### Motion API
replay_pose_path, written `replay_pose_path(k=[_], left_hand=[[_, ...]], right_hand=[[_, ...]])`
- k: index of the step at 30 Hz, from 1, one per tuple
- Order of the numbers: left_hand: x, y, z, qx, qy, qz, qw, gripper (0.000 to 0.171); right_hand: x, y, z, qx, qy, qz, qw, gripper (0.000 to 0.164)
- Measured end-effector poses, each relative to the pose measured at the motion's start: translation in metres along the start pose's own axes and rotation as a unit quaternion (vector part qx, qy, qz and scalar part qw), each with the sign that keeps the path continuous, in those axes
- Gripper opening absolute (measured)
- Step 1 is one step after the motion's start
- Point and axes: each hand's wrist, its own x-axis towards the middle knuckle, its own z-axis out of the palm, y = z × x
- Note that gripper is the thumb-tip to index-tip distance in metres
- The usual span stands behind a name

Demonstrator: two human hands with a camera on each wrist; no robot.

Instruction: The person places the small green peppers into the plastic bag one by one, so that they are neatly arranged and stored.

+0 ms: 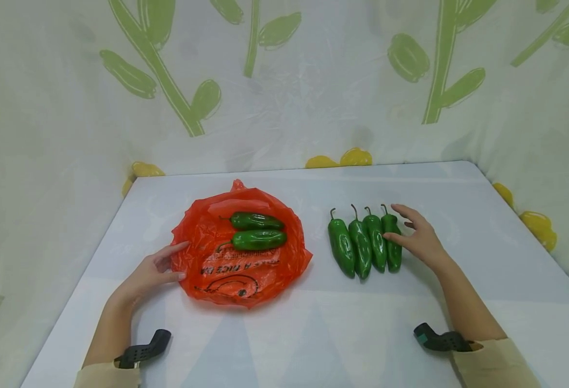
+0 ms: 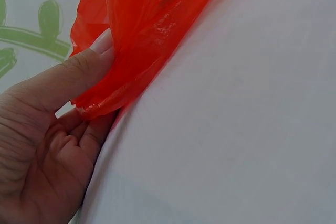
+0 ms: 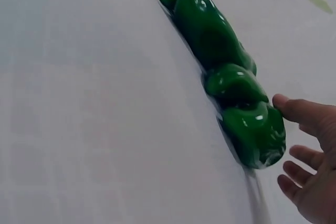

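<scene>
A red plastic bag (image 1: pixel 207 226) lies spread on the left of the table, with two green chili peppers (image 1: pixel 257 240) side by side on it. My left hand (image 1: pixel 151 272) holds the bag's left edge; the left wrist view shows the thumb (image 2: pixel 100 51) over the red film and the fingers partly hidden beneath it. To the right, several green peppers (image 1: pixel 360 245) lie in a row, stems pointing away. Beside the rightmost pepper (image 1: pixel 392 245) is my right hand (image 1: pixel 422 242), fingers spread, thumb at the pepper's top. Whether the thumb touches it I cannot tell.
The white table (image 1: pixel 304 334) has its far edge against a pale curtain (image 1: pixel 304 108) printed with green leaves. Black wrist straps with camera mounts (image 1: pixel 144 350) sit on both forearms. A stretch of white tabletop separates the bag from the pepper row.
</scene>
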Motion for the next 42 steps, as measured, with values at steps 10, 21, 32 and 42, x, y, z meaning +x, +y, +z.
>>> replay_pose_path(k=[10, 21, 32, 42], left_hand=[[-0.0004, -0.0006, -0.0007, 0.013, -0.001, 0.01, 0.9999, 0.074], [0.0002, -0.0009, -0.0007, 0.018, 0.0, 0.009, 0.9998, 0.074], [-0.0001, 0.0021, -0.0015, 0.02, 0.0, 0.002, 0.9998, 0.075], [0.0012, 0.0003, -0.001, 0.013, -0.004, 0.002, 0.9999, 0.075]], right_hand=[[-0.004, 0.0014, -0.0038, 0.028, -0.055, 0.079, 0.995, 0.074], [-0.0031, 0.0083, -0.0014, -0.052, -0.025, 0.075, 0.996, 0.064], [-0.0017, 0.0065, 0.0047, -0.09, -0.006, 0.068, 0.994, 0.066], [-0.0048, -0.0004, 0.0016, -0.079, 0.025, 0.064, 0.994, 0.067]])
